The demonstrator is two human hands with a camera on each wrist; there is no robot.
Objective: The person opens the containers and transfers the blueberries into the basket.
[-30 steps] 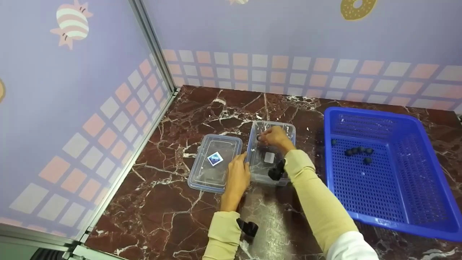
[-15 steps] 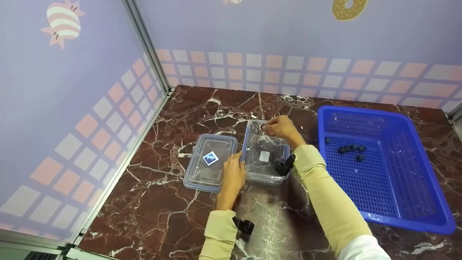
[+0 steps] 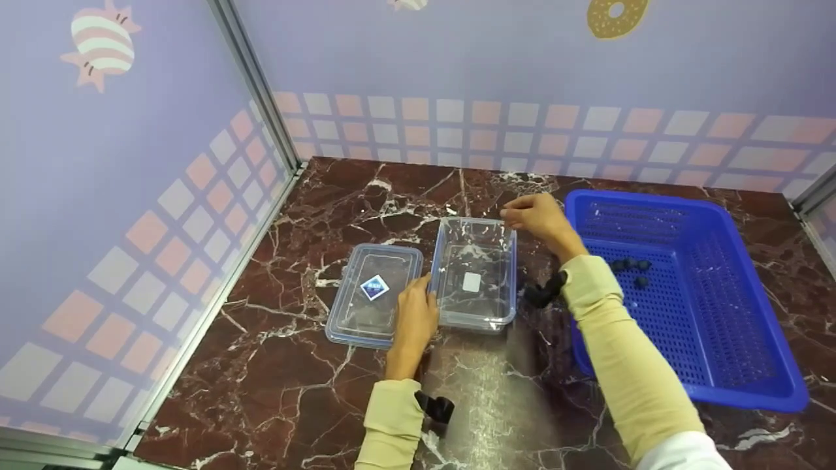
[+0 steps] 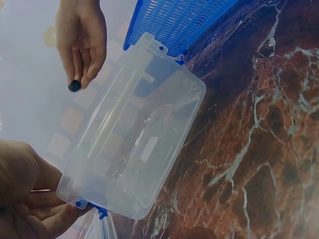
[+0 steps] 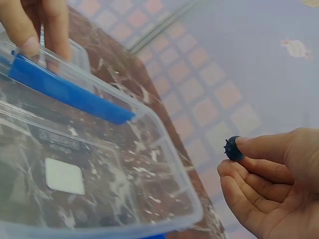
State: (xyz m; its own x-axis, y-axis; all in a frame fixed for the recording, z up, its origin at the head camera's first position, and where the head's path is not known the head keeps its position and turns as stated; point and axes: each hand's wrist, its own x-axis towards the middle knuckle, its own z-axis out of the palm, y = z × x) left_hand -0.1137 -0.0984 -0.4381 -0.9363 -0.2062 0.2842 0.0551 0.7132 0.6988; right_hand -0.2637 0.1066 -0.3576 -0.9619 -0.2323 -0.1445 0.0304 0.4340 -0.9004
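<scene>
A clear plastic food box (image 3: 473, 300) with blue side clips stands without its lid on the marbled table. My left hand (image 3: 416, 312) holds its left rim, with fingertips at the blue clip (image 5: 70, 92) in the right wrist view. Over the box's far right corner is my right hand (image 3: 535, 219), pinching a dark blueberry (image 5: 232, 148) between thumb and fingertips. The berry's crown points away from the fingers. Inside the box I see only bare plastic and a white square label (image 3: 471, 282).
Left of the box lies its clear lid (image 3: 366, 313) with a blue diamond sticker. A blue perforated basket (image 3: 751, 313) stands at the right, with several blueberries (image 3: 630, 263) on its floor. Walls border the table behind and at left.
My right hand has lifted out of the box with the blueberry and moved right, toward the basket. The left hand keeps its hold on the rim. The head view has shifted slightly.
</scene>
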